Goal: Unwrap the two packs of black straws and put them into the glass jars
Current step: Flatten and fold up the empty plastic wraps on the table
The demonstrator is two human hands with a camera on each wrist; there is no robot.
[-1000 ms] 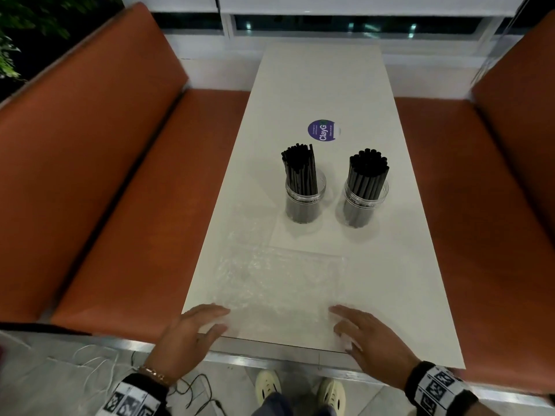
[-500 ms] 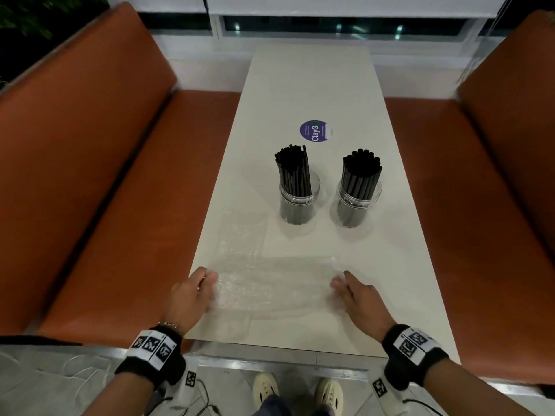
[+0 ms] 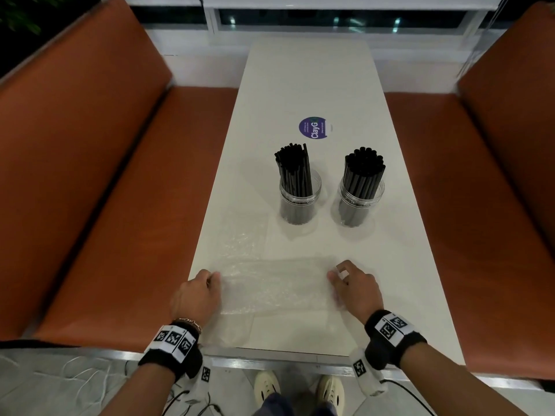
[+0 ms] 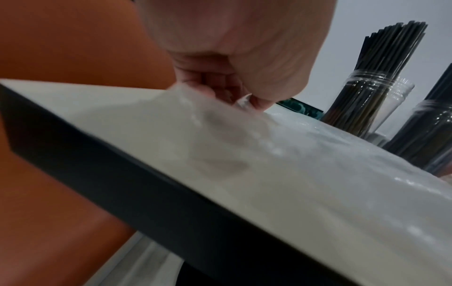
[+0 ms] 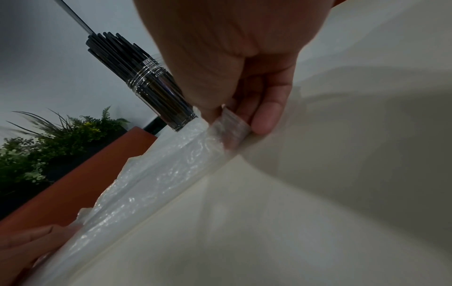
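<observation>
Closest to the person, both hands are down on the near end of the long white surface point(image 3: 312, 73), one at each end of a clear plastic wrapper point(image 3: 273, 285) that lies stretched between them. The left hand point(image 3: 196, 297) has its fingers curled under, pinching the wrapper's left edge. The right hand point(image 3: 356, 288) pinches the right end between thumb and fingers, and from the right wrist view that end is lifted and folded over. A second clear wrapper point(image 3: 243, 240) lies flat just beyond, on the left, its near part overlapping the first.

Further out, two glass jars stand side by side, apart from each other. The left jar point(image 3: 298, 202) holds a bundle of black straws point(image 3: 292, 169) leaning toward its left side, leaving a gap on the right. The right jar point(image 3: 359, 204) is packed with its own black straws point(image 3: 363, 171), standing upright. Nothing lies between the wrappers and the jars.

Beyond them a round purple sticker point(image 3: 313, 128) reading ClayG sits on the surface. Orange benches point(image 3: 99, 181) flank both long sides.
</observation>
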